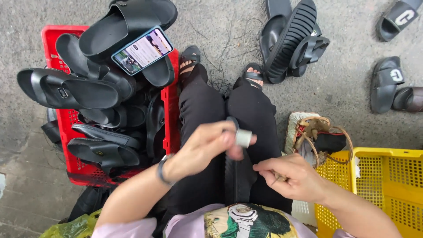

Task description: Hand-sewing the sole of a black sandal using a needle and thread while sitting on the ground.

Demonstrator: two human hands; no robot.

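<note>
Seated over the concrete floor, with a black sandal standing on edge between the knees, on the lap. Left hand clenched on the sandal's upper end, a small pale cylinder, what exactly hard to tell, pinched at the fingertips. Right hand closed in a tight grip around a thin tool, only its tip showing by the sandal's edge; kind of tool not clear. Best done, by the look of it, with the sandal braced firmly against the thighs, the left grip steady so the piece cannot twist, and the tool worked in short strokes away from the left fingers. Wise to keep knees pressed in. Red crate heaped with black sandals and a lit phone just beside the left leg; yellow crate near the right elbow; woven basket between; more sandals beyond the feet.
</note>
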